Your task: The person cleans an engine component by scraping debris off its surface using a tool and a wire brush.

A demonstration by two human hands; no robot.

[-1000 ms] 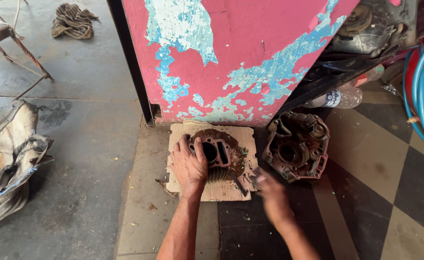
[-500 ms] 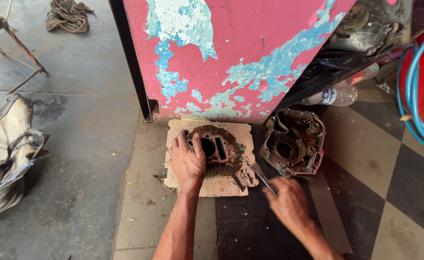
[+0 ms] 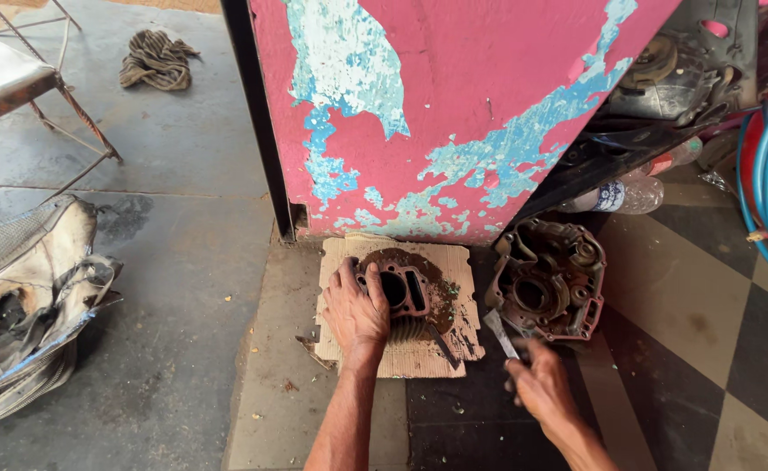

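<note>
Hands busy: our left hand (image 3: 354,314) clamped on rusty finned metal engine cylinder (image 3: 401,296), sitting on cardboard sheet (image 3: 454,266). Right hand (image 3: 541,388) closed round flat metal scraper (image 3: 499,331). Cyl. prob heavy, stiff, greasy; we'd grip fins w/ whole palm.

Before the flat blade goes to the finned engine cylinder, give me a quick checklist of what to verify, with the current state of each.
1. Left hand steadying the finned cylinder: ok.
2. Cylinder seated on the cardboard: ok.
3. Flat blade gripped in the right hand: ok.
4. Blade touching the cylinder: not ok, it is apart, to the right.
5. Blade edge condition: cannot tell.
6. Engine casing apart from the cylinder: ok.
</note>
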